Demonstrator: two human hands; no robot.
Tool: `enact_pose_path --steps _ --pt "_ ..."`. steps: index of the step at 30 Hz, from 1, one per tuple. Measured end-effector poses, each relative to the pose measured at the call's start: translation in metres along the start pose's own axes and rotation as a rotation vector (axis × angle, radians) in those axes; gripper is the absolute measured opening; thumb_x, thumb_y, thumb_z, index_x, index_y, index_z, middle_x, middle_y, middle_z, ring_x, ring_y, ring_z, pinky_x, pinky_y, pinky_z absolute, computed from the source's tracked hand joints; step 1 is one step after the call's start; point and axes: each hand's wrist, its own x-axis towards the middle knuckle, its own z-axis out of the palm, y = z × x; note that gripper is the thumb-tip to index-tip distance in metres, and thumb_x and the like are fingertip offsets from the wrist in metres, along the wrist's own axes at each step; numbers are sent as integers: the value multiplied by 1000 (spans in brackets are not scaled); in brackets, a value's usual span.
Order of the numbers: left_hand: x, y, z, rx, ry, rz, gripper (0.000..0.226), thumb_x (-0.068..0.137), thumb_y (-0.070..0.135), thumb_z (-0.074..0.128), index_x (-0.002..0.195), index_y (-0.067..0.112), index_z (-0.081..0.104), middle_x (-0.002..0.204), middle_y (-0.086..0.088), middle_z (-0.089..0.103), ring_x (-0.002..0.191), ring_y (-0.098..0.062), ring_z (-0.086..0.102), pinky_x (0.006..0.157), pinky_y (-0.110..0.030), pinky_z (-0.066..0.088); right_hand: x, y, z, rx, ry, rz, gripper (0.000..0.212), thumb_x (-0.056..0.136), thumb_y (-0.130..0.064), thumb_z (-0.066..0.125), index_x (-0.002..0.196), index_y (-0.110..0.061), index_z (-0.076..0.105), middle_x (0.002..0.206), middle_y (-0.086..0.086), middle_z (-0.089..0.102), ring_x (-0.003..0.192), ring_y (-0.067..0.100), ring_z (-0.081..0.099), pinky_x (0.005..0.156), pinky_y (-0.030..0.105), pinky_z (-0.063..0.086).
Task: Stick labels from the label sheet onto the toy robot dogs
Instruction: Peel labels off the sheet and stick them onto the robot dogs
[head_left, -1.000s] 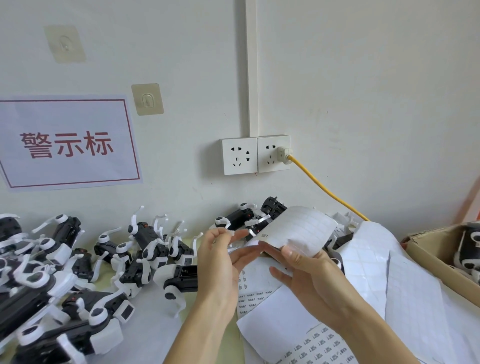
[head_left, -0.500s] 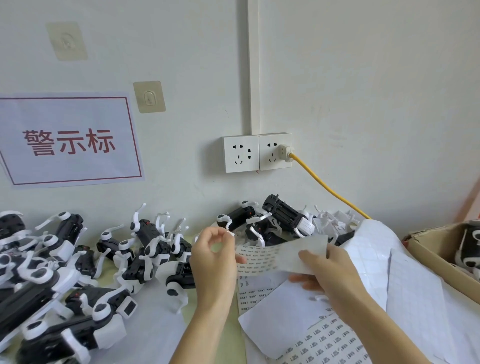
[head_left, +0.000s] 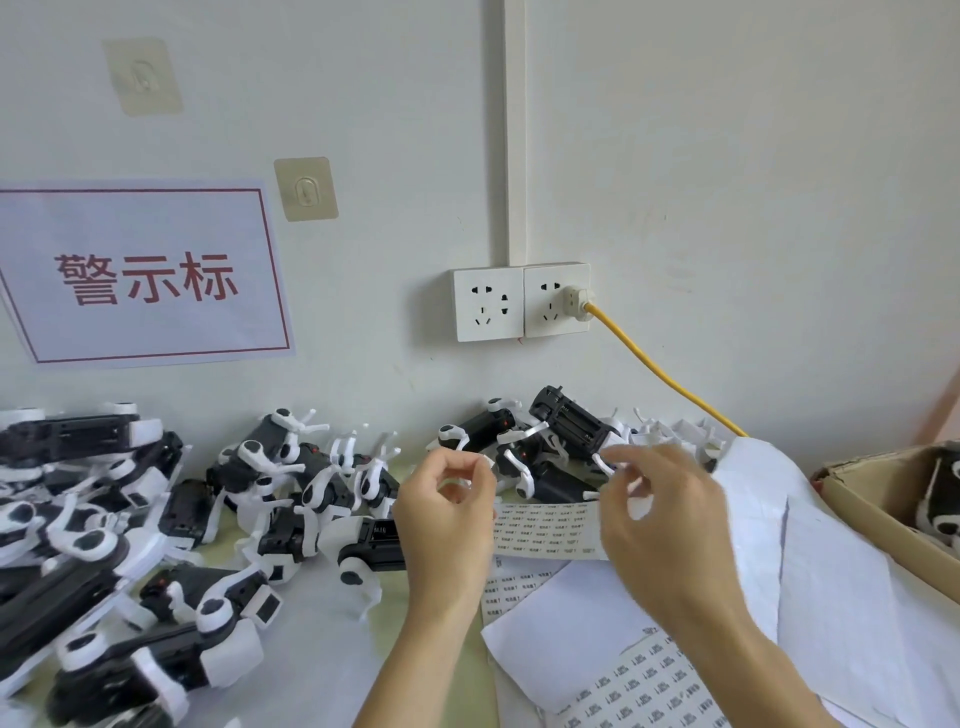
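Both your hands pinch the narrow white printed label strip; keep the left hand steady; peel slowly with the right hand.

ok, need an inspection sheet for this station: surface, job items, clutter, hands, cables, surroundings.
Surface: table, pale, mostly covered by dogs and paper.
Job's things: toy dogs piled on the left and along the wall; label strip held up between both hands; label sheets lying below it.
Clutter: blank sheets stacked at right; cardboard box at the right edge with a dog inside.
Hands: left hand holds the strip's left end; right hand is at its right end, blurred, grip unclear.
Cables: yellow cable plugged into the right socket, running down behind the sheets.
Surroundings: white wall, red-lettered sign, two adhesive hooks.
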Motion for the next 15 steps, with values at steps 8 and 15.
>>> enact_pose_path --steps 8,15 --pt "-8 -2 6 202 -89 243 20 86 3 69 71 16 67 68 10 66 61 -15 58 54 -12 39 -16 -17 20 659 -468 130 42 93 -3 47 116 -32 69 60 -2 47 54 14 39 51 24 35" --pt "-8 -5 7 319 -128 425 20 84 0 69 74 17 71 71 12 65 63 -15 58 55 -17 42 -13 -14 20 771 -490 149 45 85 -12 49 104 -43 75 57 5 43 53 16 37 49 28 35"
